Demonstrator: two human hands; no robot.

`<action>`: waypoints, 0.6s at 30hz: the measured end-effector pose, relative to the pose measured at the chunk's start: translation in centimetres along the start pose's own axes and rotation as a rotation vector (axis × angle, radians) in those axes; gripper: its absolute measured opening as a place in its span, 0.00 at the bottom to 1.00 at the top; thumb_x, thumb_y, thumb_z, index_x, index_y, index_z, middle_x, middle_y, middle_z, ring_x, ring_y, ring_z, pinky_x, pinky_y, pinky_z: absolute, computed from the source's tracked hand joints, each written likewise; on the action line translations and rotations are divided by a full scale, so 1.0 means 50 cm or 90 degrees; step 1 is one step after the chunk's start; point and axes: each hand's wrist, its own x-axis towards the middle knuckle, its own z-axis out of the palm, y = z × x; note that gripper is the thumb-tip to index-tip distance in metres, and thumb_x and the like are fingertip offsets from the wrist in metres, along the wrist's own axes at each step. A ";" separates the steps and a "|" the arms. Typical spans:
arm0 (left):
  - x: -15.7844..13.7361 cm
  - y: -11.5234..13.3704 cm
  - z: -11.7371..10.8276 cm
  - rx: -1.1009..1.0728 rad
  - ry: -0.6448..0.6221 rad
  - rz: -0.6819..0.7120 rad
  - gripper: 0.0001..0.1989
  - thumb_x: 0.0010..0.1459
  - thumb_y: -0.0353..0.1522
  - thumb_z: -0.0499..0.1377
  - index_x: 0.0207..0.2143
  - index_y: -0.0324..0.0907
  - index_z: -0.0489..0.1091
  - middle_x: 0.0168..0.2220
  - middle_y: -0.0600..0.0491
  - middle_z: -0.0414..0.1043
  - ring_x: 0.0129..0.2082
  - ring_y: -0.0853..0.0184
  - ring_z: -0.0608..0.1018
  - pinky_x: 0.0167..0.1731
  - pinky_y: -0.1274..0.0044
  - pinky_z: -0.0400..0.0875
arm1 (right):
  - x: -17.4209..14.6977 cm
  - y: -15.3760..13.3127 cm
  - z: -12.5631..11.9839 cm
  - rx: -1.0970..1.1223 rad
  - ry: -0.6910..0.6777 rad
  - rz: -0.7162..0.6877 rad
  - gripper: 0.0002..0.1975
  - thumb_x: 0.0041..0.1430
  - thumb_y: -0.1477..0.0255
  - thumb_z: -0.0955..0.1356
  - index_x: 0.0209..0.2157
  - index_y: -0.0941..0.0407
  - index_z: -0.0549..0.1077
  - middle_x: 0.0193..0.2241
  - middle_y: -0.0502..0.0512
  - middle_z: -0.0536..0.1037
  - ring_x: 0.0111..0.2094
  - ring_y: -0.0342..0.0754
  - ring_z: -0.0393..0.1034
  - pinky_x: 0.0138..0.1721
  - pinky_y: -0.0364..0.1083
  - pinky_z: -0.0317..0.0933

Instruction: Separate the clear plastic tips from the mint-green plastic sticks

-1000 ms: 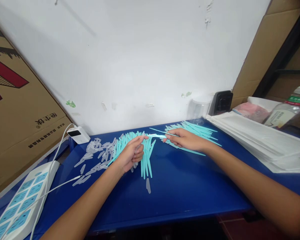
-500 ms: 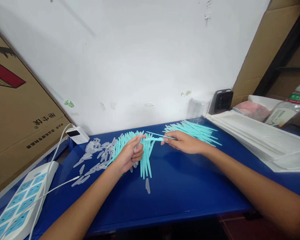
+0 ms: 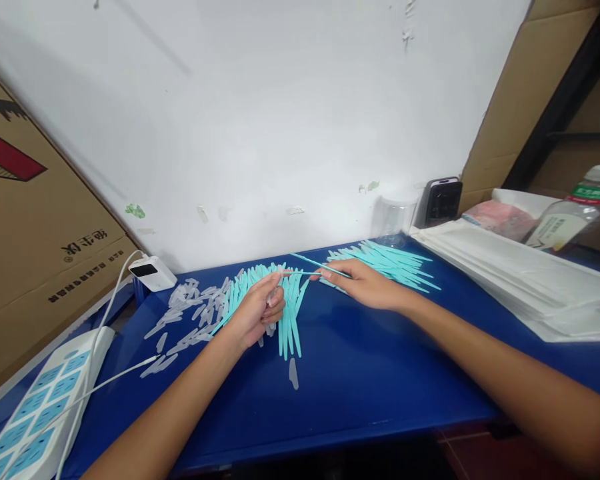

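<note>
My left hand [image 3: 261, 308] is closed, thumb and forefinger pinched at the tip of a thin turquoise eyebrow razor [image 3: 303, 273]. Its curled fingers also keep something translucent, seemingly clear blade covers, in the palm. The fingers of my right hand [image 3: 363, 283] grip the other end of that razor. A second turquoise razor [image 3: 307, 259] slants up and left out of the right hand. Below and behind the left hand lies a pile of turquoise razors [image 3: 291, 327]. Loose translucent blade covers [image 3: 183, 298] are scattered left of it, and a single cover [image 3: 293, 374] lies nearer the front.
Another heap of turquoise razors [image 3: 395, 267] lies beyond my right hand. Against the wall stand a clear cup [image 3: 394, 220] and a dark phone-like device [image 3: 443, 201]. White sleeves [image 3: 525, 280] and a bottle [image 3: 570, 213] are at right; a power strip [image 3: 45, 407] and white charger [image 3: 153, 273] at left.
The second razor in my right hand now slants more steeply upward, and the razor between the hands appears edge-on and thinner. The left hand stays almost in place.
</note>
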 end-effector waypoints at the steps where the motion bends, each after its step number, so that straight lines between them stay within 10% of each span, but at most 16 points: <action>1: 0.000 0.001 0.000 -0.002 0.000 -0.001 0.16 0.65 0.39 0.63 0.51 0.41 0.70 0.18 0.65 0.52 0.13 0.78 0.49 0.12 0.85 0.43 | 0.001 0.002 0.001 0.000 -0.003 -0.004 0.25 0.71 0.52 0.61 0.51 0.53 0.81 0.42 0.55 0.81 0.44 0.54 0.72 0.48 0.49 0.61; 18: -0.001 -0.002 0.003 -0.016 0.000 -0.007 0.14 0.65 0.40 0.64 0.48 0.42 0.69 0.18 0.65 0.51 0.13 0.78 0.49 0.12 0.84 0.42 | 0.000 0.016 0.015 -0.032 0.022 -0.045 0.16 0.70 0.62 0.65 0.49 0.52 0.80 0.41 0.55 0.80 0.41 0.52 0.71 0.45 0.49 0.61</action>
